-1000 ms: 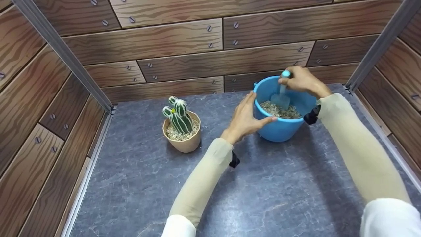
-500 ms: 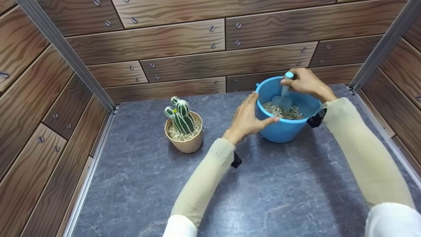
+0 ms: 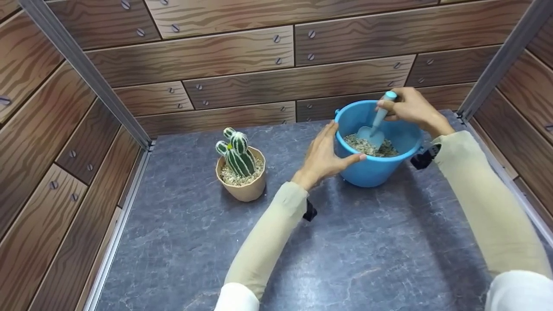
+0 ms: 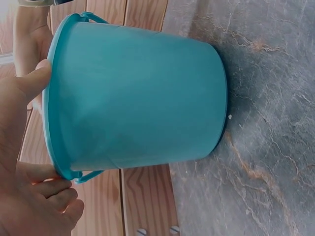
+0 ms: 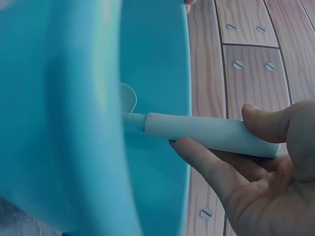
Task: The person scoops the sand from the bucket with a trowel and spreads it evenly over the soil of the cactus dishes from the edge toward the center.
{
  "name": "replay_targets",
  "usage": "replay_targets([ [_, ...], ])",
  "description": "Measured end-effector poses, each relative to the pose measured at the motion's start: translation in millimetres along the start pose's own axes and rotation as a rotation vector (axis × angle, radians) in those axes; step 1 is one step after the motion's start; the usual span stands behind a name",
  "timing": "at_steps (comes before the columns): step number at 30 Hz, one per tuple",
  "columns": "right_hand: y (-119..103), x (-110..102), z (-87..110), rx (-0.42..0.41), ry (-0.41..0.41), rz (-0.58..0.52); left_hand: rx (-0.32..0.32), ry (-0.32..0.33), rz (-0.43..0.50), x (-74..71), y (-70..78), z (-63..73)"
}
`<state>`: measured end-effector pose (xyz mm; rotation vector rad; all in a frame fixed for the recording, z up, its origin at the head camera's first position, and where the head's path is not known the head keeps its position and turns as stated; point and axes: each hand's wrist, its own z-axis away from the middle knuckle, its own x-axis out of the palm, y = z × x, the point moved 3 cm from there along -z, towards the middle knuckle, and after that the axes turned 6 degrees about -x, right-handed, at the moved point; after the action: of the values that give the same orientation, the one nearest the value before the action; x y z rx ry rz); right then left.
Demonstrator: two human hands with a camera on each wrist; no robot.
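Note:
A blue bucket (image 3: 367,172) holds a layer of loose gravel (image 3: 360,146). My left hand (image 3: 322,157) touches its near left rim, thumb and fingers spread wide; in the left wrist view the thumb lies on the rim and the fingertips press lower down the same edge. Over the far right rim, my right hand (image 3: 412,108) grips the handle of a small blue trowel (image 3: 380,116) between thumb and fingers. The trowel leans with its handle to the right, and its blade sits against the gravel. In the right wrist view the bucket wall hides most of the blade.
Left of the bucket stands a potted cactus (image 3: 239,160) in a tan pot (image 3: 245,191) with pale gravel. Both stand on a dark marbled tabletop (image 3: 185,242). Wood-patterned walls (image 3: 242,56) with grey metal corner posts enclose the back and sides.
My right hand has shifted to the right, tilting the trowel's handle that way from nearly upright. The blade stays in the gravel. The left hand and the bucket hold their place.

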<state>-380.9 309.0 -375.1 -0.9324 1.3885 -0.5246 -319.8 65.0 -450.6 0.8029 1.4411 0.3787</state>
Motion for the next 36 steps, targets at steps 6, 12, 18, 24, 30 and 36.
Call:
replay_targets([
  [6, 9.5, -9.2, 4.6, 0.011, 0.043, -0.088, 0.003, 0.000, 0.013, 1.5, 1.3, -0.3],
  [12, 18.6, -16.9, 8.0, 0.030, 0.085, -0.188, 0.018, 0.005, 0.002, 0.9, 2.8, 0.1],
  [18, 23.9, -20.7, 10.5, 0.046, 0.100, -0.281, 0.018, 0.012, 0.001, 0.1, 1.6, 0.4],
  [24, 29.0, -21.2, 11.4, 0.091, 0.084, -0.342, 0.016, 0.014, 0.013, 0.2, -0.1, 1.4],
  [30, 32.9, -20.5, 12.9, 0.105, 0.076, -0.403, 0.011, 0.009, 0.023, 0.0, -0.5, 2.7],
  [36, 37.3, -20.5, 16.7, 0.114, 0.070, -0.474, 0.013, 0.008, 0.020, 0.2, -0.7, 3.2],
])
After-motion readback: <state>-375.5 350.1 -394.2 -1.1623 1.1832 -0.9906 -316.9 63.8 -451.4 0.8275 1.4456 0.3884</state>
